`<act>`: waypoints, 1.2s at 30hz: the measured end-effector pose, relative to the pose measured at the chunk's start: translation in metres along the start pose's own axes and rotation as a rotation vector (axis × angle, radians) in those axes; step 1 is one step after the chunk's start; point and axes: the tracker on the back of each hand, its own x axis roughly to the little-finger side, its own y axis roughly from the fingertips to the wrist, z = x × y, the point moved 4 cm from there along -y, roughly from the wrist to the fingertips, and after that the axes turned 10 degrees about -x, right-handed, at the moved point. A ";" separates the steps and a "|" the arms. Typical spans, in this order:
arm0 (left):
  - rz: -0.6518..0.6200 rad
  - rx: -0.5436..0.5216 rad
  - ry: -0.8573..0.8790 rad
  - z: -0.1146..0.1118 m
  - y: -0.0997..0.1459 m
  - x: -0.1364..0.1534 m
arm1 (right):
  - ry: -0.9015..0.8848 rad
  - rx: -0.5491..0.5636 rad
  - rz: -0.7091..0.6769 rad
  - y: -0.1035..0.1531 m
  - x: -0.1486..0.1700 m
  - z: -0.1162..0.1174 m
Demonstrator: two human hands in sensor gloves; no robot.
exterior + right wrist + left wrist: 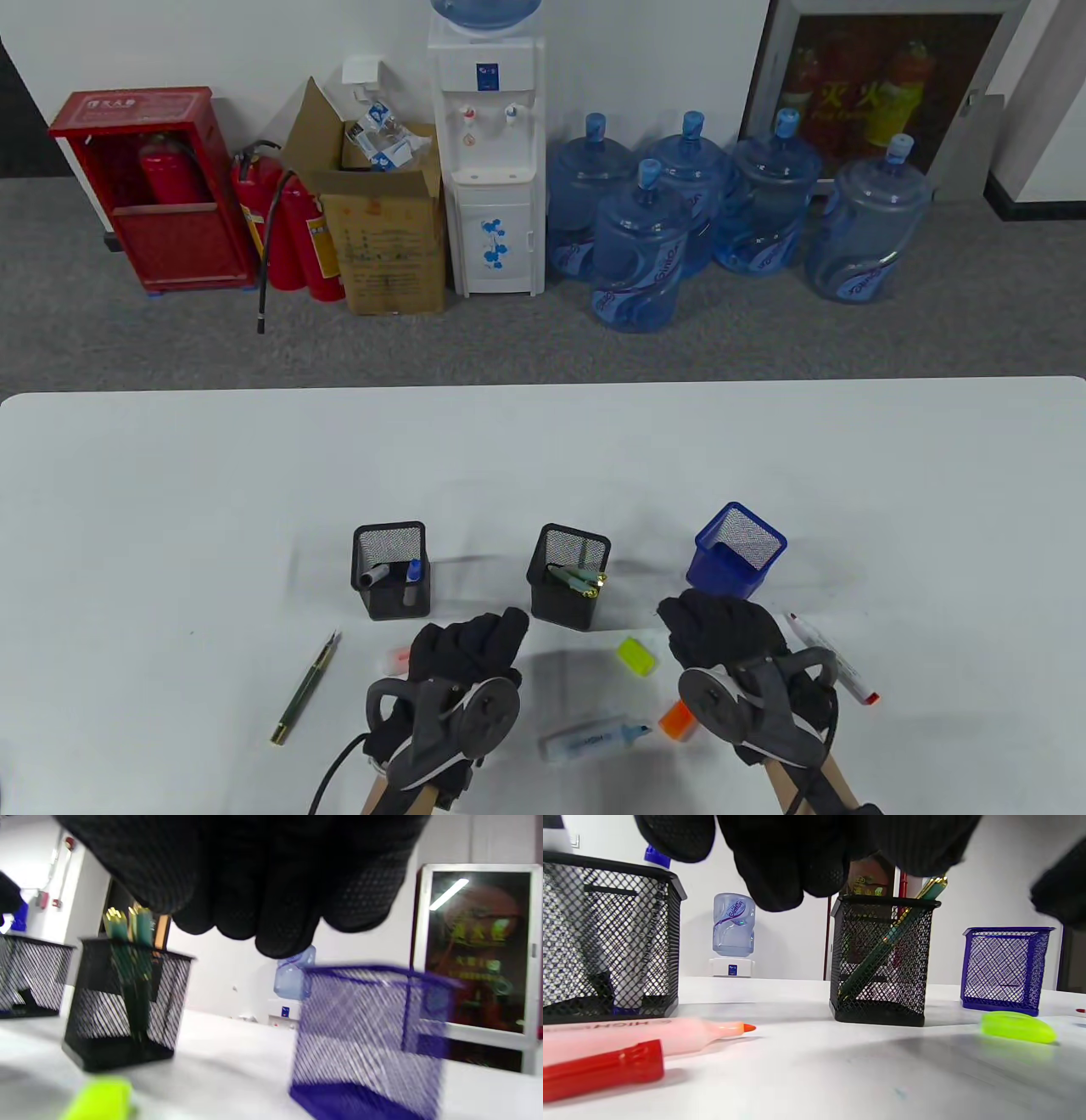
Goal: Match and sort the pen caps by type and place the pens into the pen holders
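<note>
Green pen point(306, 688): lies alone on the table point(170, 509), far left of the hands, still to be sorted.
Left black holder point(391, 570): holds a grey marker and a blue-capped one.
Left hand point(462, 658): hovers low over an uncapped orange highlighter point(649, 1033) and a red marker point(600, 1069); fingers hang curled and seem to hold nothing (I cannot tell for sure).
Middle black holder point(569, 576): two green pens with gold ends lean inside.
Loose items near centre: a blue-green highlighter point(594, 740), a yellow-green cap point(637, 655), an orange cap point(677, 722).
Right hand point(721, 632): just near the blue holder point(736, 552); fingers curled down, the grasp is hidden, so I cannot tell what it has.
White marker point(831, 660): red-tipped, at the right.
Step in hand: probably matching caps to highlighters.
Next move: likely bring the orange cap to the orange highlighter, align it and press.
Hard to see: the right wrist view is blurred; the blue holder's inside is not clear.
</note>
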 end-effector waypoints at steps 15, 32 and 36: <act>-0.250 0.182 -0.156 -0.029 -0.001 -0.089 | 0.025 -0.063 0.075 0.012 0.034 0.019; -0.331 0.265 -0.269 -0.051 0.007 -0.110 | 0.011 -0.062 0.117 0.013 0.045 0.017; -0.343 0.257 -0.292 -0.049 0.008 -0.106 | -0.009 -0.055 0.142 0.013 0.052 0.016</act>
